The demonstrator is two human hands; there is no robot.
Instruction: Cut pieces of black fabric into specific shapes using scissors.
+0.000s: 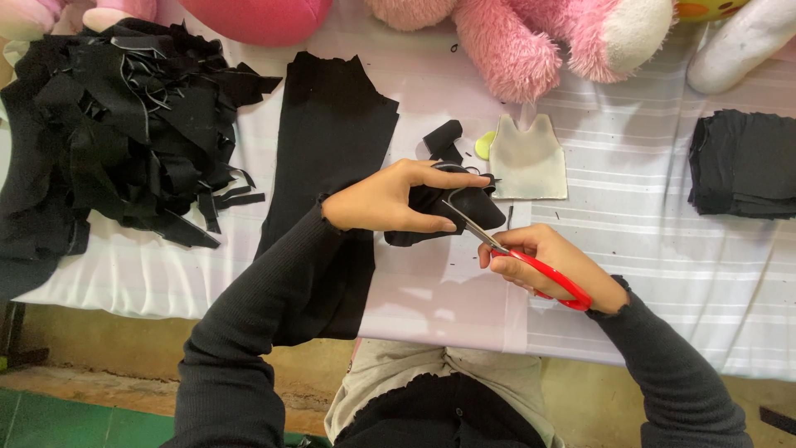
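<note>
My left hand point(390, 199) grips a small piece of black fabric point(464, 209) just above the white striped table cover point(663, 216). My right hand point(551, 264) holds red-handled scissors point(531, 265), whose steel blades are open around the fabric's edge. A long strip of black cloth point(332, 141) lies under my left forearm and hangs over the table's front edge. A pale shirt-shaped pattern piece point(529, 159) lies just beyond the fabric, with a small yellow-green chalk piece point(484, 145) beside it.
A heap of black fabric scraps point(124, 124) covers the left of the table. A stack of cut black pieces point(742, 164) sits at the right. Pink plush toys point(531, 41) line the far edge.
</note>
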